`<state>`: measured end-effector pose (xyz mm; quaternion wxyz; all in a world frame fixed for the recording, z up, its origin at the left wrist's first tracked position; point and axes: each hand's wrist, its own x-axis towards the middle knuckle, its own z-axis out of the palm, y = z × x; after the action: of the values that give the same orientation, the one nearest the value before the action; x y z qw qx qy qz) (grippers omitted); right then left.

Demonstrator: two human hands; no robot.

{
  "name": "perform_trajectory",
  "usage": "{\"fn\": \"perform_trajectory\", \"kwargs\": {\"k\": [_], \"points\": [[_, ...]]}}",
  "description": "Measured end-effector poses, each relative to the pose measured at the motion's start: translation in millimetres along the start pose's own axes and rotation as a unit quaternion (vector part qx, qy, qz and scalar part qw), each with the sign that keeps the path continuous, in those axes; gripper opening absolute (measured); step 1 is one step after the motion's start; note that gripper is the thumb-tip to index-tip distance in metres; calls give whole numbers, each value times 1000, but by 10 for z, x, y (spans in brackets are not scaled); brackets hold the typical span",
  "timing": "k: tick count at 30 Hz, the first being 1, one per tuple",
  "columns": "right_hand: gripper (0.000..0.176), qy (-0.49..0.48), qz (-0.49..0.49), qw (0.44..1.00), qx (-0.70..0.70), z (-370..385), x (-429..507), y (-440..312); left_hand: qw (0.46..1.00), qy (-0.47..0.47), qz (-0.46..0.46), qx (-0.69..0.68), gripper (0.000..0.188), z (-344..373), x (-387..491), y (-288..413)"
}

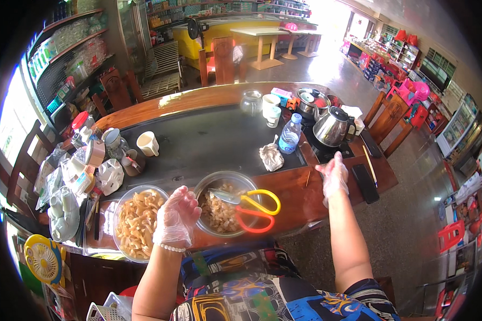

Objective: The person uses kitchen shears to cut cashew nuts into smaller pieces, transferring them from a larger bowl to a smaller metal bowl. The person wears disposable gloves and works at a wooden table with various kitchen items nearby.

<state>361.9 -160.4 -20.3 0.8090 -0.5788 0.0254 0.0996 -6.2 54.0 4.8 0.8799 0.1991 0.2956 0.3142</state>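
My left hand point(178, 214), in a clear plastic glove with a beaded bracelet at the wrist, is held with curled fingers between two bowls, and nothing shows in it. Left of it stands a clear bowl of pale brown strips point(137, 220). To its right a second clear bowl point(243, 176) holds small cut pieces point(221, 214). Scissors point(261, 204) with one yellow and one red handle loop rest across that bowl, blades inside it. My right hand point(335, 176), gloved too, is over the table's right part near the kettle, fingers apart and empty.
A water bottle point(290, 136), a crumpled cloth point(271, 157) and a glass kettle point(332, 127) stand beyond the bowls. A black phone point(365, 183) lies right of my right hand. Cups and plastic bags crowd the left end; a beige mug point(148, 143) stands beside them.
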Motion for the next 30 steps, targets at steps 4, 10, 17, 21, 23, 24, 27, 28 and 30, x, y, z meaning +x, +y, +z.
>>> {"fn": "perform_trajectory", "kwargs": {"k": [4,10,17,21,23,24,27,28,30], "points": [[52,-64,3,981,184,308,-54,-154,1000,-9,9,-4,11,29,-60,34],[51,-191,-68,937,285,145,-244,-750,997,3,73,7,12,-101,-177,271],[43,-220,-31,962,160,-293,-640,-795,929,49,290,226,21,-550,-441,1100],[33,-273,-127,940,-160,-220,-1007,-450,814,125,316,472,32,-759,-514,1415],[15,-314,-174,881,-309,-115,-1221,-345,651,135,284,691,30,-796,-498,1462],[11,-356,-249,814,-385,-46,-1305,-328,557,130,279,771,29,-808,-504,1466],[11,-431,-329,720,-433,195,-1528,-223,494,140,263,817,25,-792,-415,1357],[14,-434,-342,691,-465,255,-1581,-200,452,122,279,839,24,-780,-367,1319],[22,-401,-354,649,-541,358,-1654,-146,361,87,303,878,23,-754,-256,1266]]}}
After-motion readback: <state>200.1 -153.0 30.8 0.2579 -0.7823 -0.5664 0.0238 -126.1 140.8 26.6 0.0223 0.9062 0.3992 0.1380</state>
